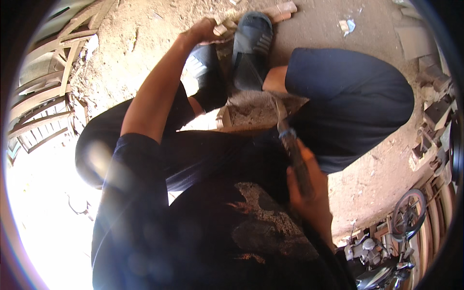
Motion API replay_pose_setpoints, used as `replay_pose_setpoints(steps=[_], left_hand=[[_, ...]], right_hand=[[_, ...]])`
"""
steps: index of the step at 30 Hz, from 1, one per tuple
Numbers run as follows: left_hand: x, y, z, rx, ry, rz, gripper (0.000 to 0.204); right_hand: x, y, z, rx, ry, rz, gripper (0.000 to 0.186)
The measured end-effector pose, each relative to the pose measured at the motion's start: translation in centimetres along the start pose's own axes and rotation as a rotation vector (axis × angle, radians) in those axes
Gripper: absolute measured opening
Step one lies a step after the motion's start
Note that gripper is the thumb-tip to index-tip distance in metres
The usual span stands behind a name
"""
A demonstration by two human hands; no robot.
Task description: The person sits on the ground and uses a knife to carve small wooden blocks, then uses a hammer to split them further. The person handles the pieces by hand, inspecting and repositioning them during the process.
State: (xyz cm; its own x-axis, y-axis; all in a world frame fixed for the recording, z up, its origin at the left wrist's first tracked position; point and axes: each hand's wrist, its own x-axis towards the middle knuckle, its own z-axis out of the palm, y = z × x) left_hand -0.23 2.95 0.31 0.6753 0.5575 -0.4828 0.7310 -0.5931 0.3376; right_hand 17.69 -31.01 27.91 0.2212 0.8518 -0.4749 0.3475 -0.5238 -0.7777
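Observation:
My left hand [204, 31] reaches out at the top, fingers curled on a small piece of pale wood [220, 29] beside other wooden offcuts [283, 12]. At lower right, my right hand [310, 179] grips the dark handle of a bladed tool [295, 154], its metal blade pointing up between my bent legs. Below the blade and behind it lies a rough brown wooden surface [249, 111], partly hidden by my legs. My feet, in dark slide sandals [251, 48], rest just beyond it.
Stacked timber frames [65, 72] line the left side, beside strong glare. Scrap wood [430, 135] is piled at the right, with a motorbike [369, 251] and a bicycle wheel [406, 212] at lower right. Small scraps [347, 28] lie on the dirt floor [367, 38].

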Motion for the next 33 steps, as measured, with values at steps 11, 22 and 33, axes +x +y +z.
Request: replay_pose_setpoints(steps=[11,22,33], left_hand=[[0.8,-1.4,-1.2,-0.074,-0.079,0.031,0.047],[1.0,-0.4,-3.2,-0.059,-0.171,0.017,0.067],[-0.7,3.6,-2.8,0.202,-0.051,-0.035,0.052]], right_hand=[[0.7,-0.9,-0.9,0.088,-0.082,0.134,0.044],[4.8,0.6,0.5,0.118,-0.091,0.08,0.039],[4.4,-1.0,2.3,0.119,-0.008,-0.011,0.041]])
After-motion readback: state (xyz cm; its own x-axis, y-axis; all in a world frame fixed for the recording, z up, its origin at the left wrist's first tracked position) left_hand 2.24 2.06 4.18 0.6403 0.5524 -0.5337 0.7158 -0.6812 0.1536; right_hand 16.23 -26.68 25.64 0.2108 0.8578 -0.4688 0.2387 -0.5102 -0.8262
